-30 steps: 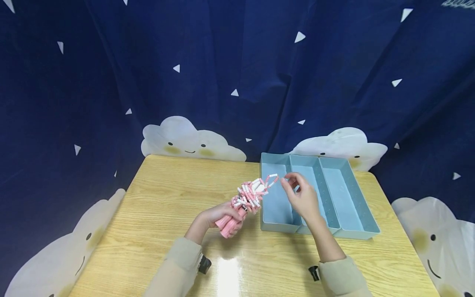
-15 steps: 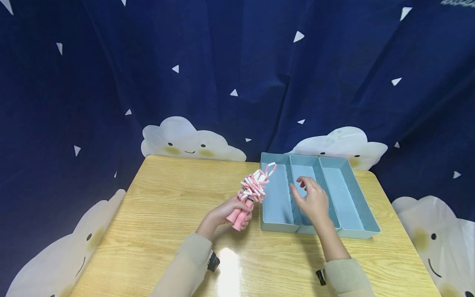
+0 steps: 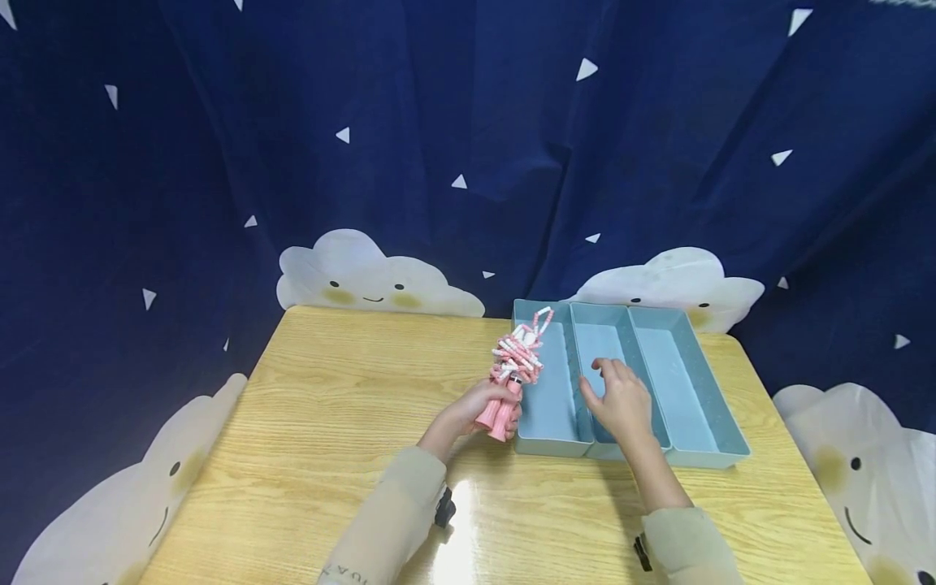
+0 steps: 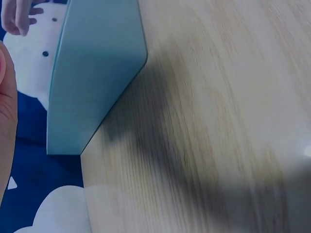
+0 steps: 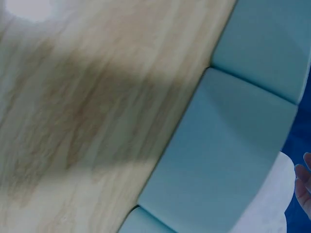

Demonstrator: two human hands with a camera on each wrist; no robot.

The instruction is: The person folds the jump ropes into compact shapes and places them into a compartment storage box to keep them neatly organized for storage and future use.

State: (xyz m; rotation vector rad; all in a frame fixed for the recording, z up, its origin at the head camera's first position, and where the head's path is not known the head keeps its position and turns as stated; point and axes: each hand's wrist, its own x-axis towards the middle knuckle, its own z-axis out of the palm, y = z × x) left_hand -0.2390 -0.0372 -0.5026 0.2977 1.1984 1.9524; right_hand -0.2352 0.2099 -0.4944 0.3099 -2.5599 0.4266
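Observation:
My left hand (image 3: 486, 408) grips the two pink handles of a beaded jump rope (image 3: 517, 357). The pink and white beads are bundled above the fist, and a small loop sticks up at the far end. This bundle hangs over the left compartment of a blue three-part tray (image 3: 553, 448), near its left wall. Above the middle compartment, my right hand (image 3: 620, 400) hovers with fingers loosely bent and nothing in it. In the left wrist view, part of the left hand (image 4: 7, 121) shows at the edge. Some fingers (image 5: 303, 184) appear at the right wrist view's edge.
The tray stands toward the back right of a wooden table (image 3: 351, 390). Its three long compartments have raised walls. A dark blue curtain (image 3: 409, 114) with white clouds hangs directly behind the table.
My left hand has carried the jump rope right and away from me, to the tray's left compartment. My right hand has drawn away from the rope's loop, rightward to the middle compartment.

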